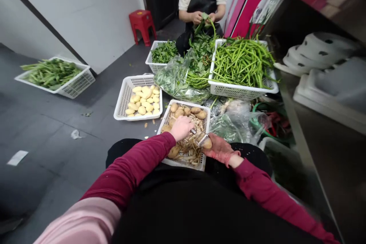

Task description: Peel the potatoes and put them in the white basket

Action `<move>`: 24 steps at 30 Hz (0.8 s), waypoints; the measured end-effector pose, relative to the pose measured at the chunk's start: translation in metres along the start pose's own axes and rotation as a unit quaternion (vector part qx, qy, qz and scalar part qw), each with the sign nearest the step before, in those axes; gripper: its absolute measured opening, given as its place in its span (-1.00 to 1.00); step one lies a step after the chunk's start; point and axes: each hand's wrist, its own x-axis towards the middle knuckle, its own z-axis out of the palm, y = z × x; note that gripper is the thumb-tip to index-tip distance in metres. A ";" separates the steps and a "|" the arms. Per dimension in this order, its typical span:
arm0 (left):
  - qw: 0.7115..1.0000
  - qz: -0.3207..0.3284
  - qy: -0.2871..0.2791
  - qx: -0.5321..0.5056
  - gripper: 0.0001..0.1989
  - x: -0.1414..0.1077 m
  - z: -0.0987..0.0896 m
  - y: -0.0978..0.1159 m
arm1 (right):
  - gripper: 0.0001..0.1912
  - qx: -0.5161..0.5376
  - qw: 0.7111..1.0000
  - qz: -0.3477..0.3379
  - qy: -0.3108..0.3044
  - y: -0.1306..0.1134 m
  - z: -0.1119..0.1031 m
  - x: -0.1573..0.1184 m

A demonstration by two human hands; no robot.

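Note:
My left hand is closed round the handle of a metal peeler. The peeler's head lies against a partly peeled potato. That potato is gripped in my right hand, which wears a reddish glove. Both hands are over a white basket between my knees. Inside it, unpeeled brown potatoes lie along the far and left sides, and a heap of peelings fills the middle and near part. Left of it, peeled yellow potatoes sit in another white basket.
A co-worker handles leafy stems behind a large basket of green beans. Bagged greens lie between us. Another basket of greens stands far left, near a red stool. A metal counter edges the right.

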 end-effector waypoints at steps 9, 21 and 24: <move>0.999 -0.019 0.029 -0.010 -0.75 0.021 0.002 -0.012 | -0.68 -0.185 0.978 -0.046 0.086 0.003 -0.007 -0.006; 0.997 -0.034 0.047 0.055 -0.76 0.031 -0.016 -0.021 | -0.58 0.035 0.983 -0.146 0.108 0.006 -0.007 0.010; 0.990 -0.091 0.073 0.074 -0.76 0.026 -0.016 -0.021 | -0.55 0.081 0.985 -0.117 0.096 0.003 -0.007 0.004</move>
